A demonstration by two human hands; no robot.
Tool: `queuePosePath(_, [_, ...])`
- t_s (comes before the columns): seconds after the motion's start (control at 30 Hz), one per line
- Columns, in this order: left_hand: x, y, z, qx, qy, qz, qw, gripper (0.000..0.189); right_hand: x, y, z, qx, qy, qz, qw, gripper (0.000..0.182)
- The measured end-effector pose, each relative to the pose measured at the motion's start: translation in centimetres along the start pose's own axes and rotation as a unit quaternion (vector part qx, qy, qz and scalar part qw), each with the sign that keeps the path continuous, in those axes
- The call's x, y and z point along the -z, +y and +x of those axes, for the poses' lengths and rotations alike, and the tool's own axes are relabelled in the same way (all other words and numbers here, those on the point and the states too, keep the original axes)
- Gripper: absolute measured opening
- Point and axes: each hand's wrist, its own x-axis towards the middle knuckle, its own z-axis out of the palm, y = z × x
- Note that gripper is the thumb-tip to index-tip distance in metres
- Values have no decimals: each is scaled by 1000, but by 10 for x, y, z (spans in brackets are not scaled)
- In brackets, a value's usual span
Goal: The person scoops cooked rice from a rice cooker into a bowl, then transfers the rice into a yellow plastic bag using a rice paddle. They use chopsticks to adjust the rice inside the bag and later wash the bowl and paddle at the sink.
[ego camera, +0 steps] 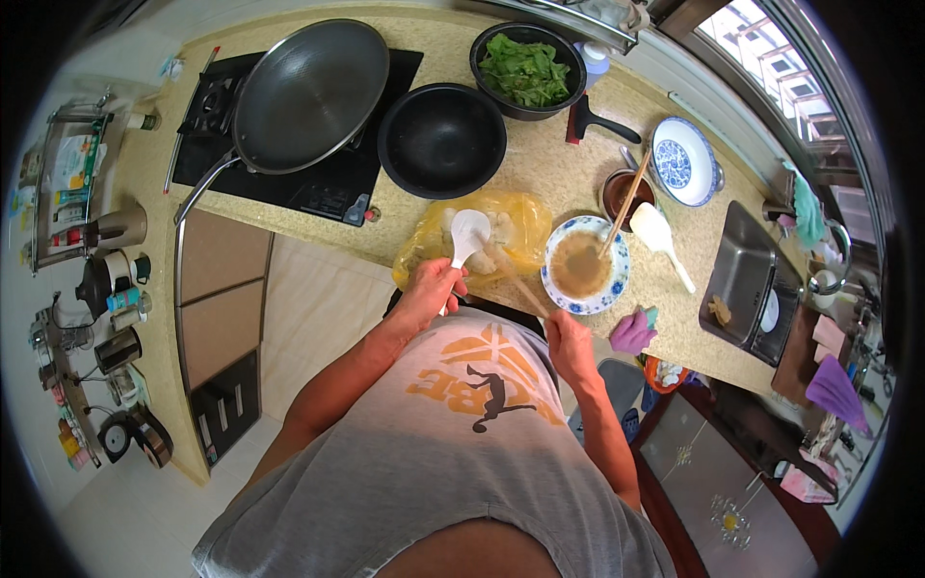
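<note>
My left hand (428,289) grips the handle of a white spoon (471,228), its head raised over an open yellow plastic bag (531,217). Inside the bag lie pale, lumpy pieces of food (483,261). In my right hand (573,343) is a slim wooden utensil (527,292), blurred, pointing up and left toward the spoon; whether it is chopsticks cannot be told. To the right of the bag, a blue-flowered plate (620,278) holds brownish liquid. Wooden chopsticks (630,196) slant from that liquid across a small brown bowl (608,189).
A wok (311,97) sits on the black cooktop (289,191). Beside it are an empty black bowl (442,141) and a black bowl of leafy greens (526,71). Rightward lie a white spatula (654,227), a blue-patterned bowl (697,162), a purple cloth (631,332) and the sink (741,253).
</note>
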Motion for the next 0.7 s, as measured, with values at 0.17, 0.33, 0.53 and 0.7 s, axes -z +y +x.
queuePosePath(0.17, [1,4,1,-2,4,11,1000,29,9,1,1,-72,-44,64,994,5])
queuePosePath(0.33, [2,7,-1,1,-6,34,999,30,2,15,2,-109,-30,55,992,6])
queuePosePath(0.53, [2,9,-3,1,-5,24,1000,34,-4,15,5,-36,-4,-8,999,7])
queuePosePath(0.7, [3,14,-6,9,-1,34,999,36,3,11,2,-56,-31,49,997,8])
